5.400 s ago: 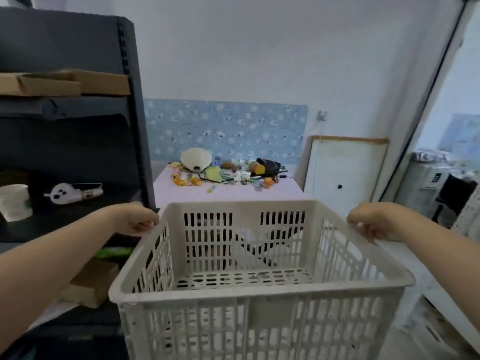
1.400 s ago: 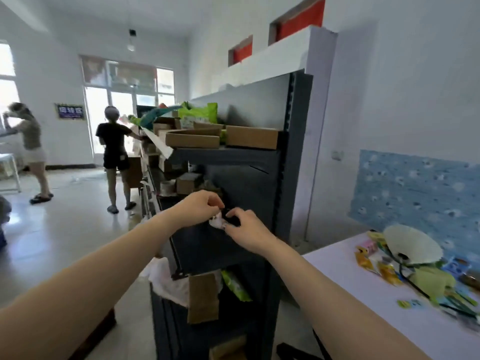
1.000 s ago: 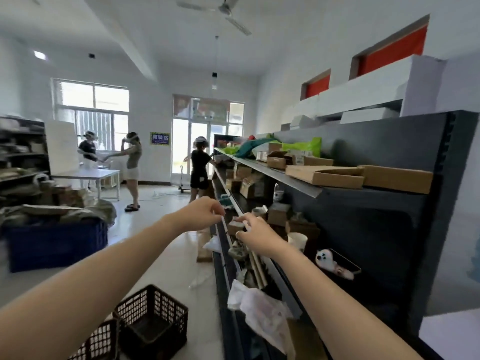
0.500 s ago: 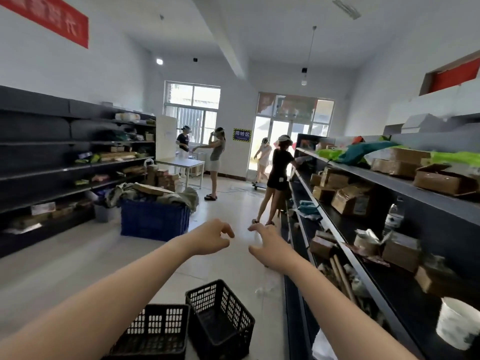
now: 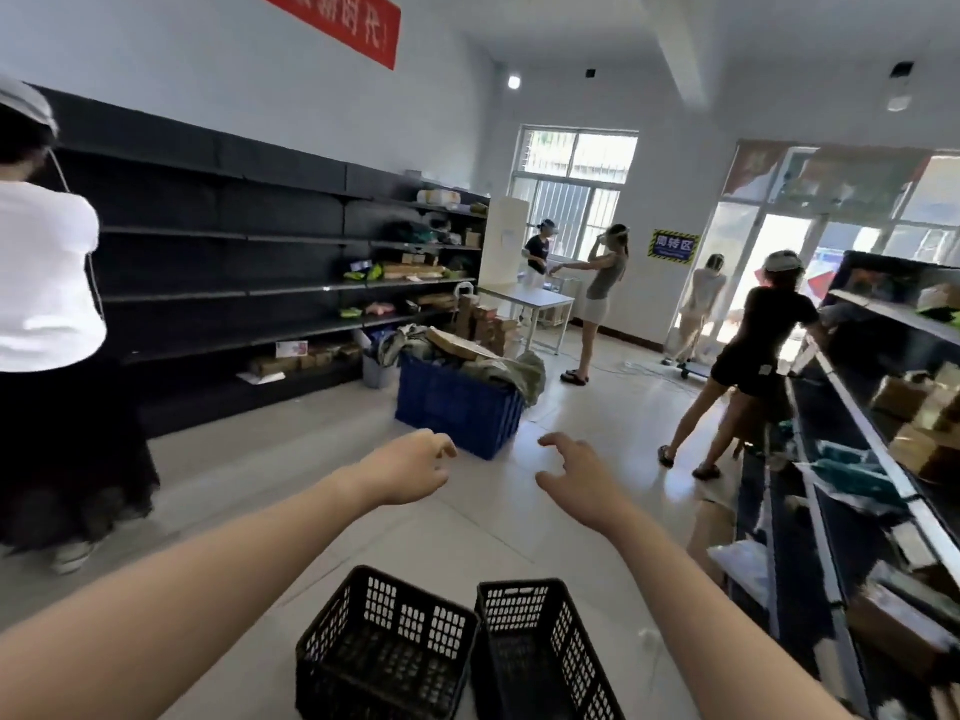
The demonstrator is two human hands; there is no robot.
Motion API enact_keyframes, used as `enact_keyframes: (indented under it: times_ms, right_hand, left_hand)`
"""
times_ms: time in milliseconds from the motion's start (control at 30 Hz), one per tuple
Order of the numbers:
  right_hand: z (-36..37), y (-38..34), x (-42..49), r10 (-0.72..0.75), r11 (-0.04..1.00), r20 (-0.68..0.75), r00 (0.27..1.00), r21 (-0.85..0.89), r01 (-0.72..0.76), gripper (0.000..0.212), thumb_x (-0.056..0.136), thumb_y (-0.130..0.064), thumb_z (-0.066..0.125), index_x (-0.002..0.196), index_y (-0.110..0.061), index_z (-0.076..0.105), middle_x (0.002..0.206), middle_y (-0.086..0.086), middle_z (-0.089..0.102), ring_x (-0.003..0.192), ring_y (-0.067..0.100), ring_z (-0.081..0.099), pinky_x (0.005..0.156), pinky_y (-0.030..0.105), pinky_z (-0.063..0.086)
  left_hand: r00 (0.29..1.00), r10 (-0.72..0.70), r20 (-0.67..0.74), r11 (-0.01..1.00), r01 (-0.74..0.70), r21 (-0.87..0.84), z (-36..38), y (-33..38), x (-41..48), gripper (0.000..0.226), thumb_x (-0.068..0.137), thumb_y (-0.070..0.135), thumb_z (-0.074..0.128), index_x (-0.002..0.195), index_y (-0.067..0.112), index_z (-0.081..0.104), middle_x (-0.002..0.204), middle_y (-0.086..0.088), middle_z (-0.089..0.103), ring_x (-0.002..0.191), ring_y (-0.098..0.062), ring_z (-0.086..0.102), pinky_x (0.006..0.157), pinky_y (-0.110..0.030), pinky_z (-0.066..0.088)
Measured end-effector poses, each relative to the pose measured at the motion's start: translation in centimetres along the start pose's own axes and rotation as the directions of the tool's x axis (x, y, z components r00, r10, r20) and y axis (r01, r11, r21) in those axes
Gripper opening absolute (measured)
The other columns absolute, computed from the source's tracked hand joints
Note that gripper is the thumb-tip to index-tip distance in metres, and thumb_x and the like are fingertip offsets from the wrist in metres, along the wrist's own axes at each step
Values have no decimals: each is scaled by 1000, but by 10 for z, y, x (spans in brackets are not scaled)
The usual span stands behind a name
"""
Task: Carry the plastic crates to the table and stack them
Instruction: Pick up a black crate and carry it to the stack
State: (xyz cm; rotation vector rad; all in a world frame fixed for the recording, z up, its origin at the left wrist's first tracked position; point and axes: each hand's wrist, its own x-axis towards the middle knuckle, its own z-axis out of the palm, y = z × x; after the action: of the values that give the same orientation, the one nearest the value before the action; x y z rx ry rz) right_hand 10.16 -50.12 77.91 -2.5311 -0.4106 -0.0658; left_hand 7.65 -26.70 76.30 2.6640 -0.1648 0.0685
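Two black plastic crates stand side by side on the floor at the bottom of the view, the left crate point(image 5: 387, 649) and the right crate point(image 5: 540, 652), both empty. My left hand point(image 5: 410, 467) and my right hand point(image 5: 574, 478) are stretched out in the air above and beyond them. Both hold nothing, fingers loosely curled and apart. Neither hand touches a crate. The white crate and the table are out of view.
A blue bin point(image 5: 457, 405) piled with cloth and cardboard stands on the floor ahead. Dark shelving point(image 5: 234, 283) lines the left wall, another rack point(image 5: 857, 459) the right. A person in white point(image 5: 47, 314) stands close at left, one in black point(image 5: 748, 366) by the right rack.
My view has swung left, from the table and white crate past the rack into the aisle. My hands moved apart and hold nothing. The black crates now lie nearer, below them.
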Motion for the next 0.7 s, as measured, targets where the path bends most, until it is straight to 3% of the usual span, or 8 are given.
enact_keyframes:
  times_ms: [133,233,333,467,600,700]
  right_hand:
    - [45,3,57,-30,1000,127,991,10,29,52,90,-22,52,140,-26,39,142,7,35,117,23,47,96,31,41]
    - [75,4,102,-36,999,148,988,43,30,52,90,-21,51,141,-25,38,145,8,33,109,19,46,87,28,38]
    - [104,3,152,-39,999,148,988,21,37,54,90,-21,51,142,-25,37,146,7,33,111,22,50,90,29,41]
    - [145,6,215,-2,1000,186,982,-12,4,53,91,-19,53,142,-22,39,145,9,37,128,28,43,103,33,36]
    - [186,17,268,96,995,238,967,-30,-91,52,91,-20,52,141,-23,39,143,9,38,126,29,43,101,34,35]
    - [207,27,306,159,987,212,964,-18,-159,54,90,-22,52,142,-25,38,141,8,40,124,29,46,101,35,37]
  left_hand:
    - [996,-81,-37,996,79,-35,-3,-40,38,39,94,20,52,133,19,54,135,-3,54,116,-17,57,94,-26,45]
    - [994,-100,-46,993,97,-67,-1,-77,76,37,95,19,53,132,17,55,133,-3,56,115,-16,56,90,-23,43]
    - [993,-114,-31,989,111,-96,3,-120,123,36,95,22,53,131,17,56,130,-3,58,109,-14,56,90,-24,44]
    - [990,-131,46,985,136,-111,24,-181,188,35,95,26,53,129,17,57,129,-4,59,111,-17,57,95,-30,48]
    - [972,-153,180,978,174,-110,47,-229,246,37,95,23,52,131,14,56,130,-7,57,114,-22,57,96,-31,47]
    - [970,-142,200,979,168,-118,51,-256,300,37,95,23,52,130,12,56,130,-9,58,114,-24,58,98,-35,48]
